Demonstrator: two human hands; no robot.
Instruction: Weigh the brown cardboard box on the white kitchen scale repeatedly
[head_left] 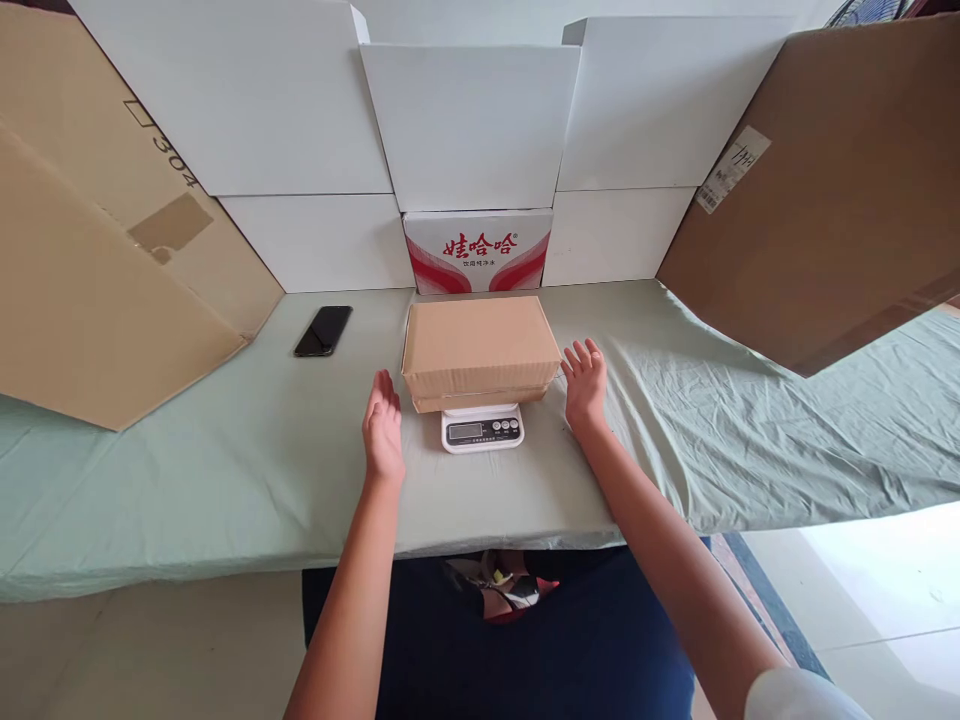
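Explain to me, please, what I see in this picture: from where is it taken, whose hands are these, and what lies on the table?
The one picture comes from a camera worn on a person's head, looking forward and down. The two bare arms belong to that person. The left hand and the right hand are open, one at each side of a brown box; they hold nothing, and whether they touch it cannot be told. The box sits on a small white scale. The table wears a pale green cloth. A black phone lies to the left. White and brown cardboard sheets stand around as walls, and a red-and-white carton stands behind the box.
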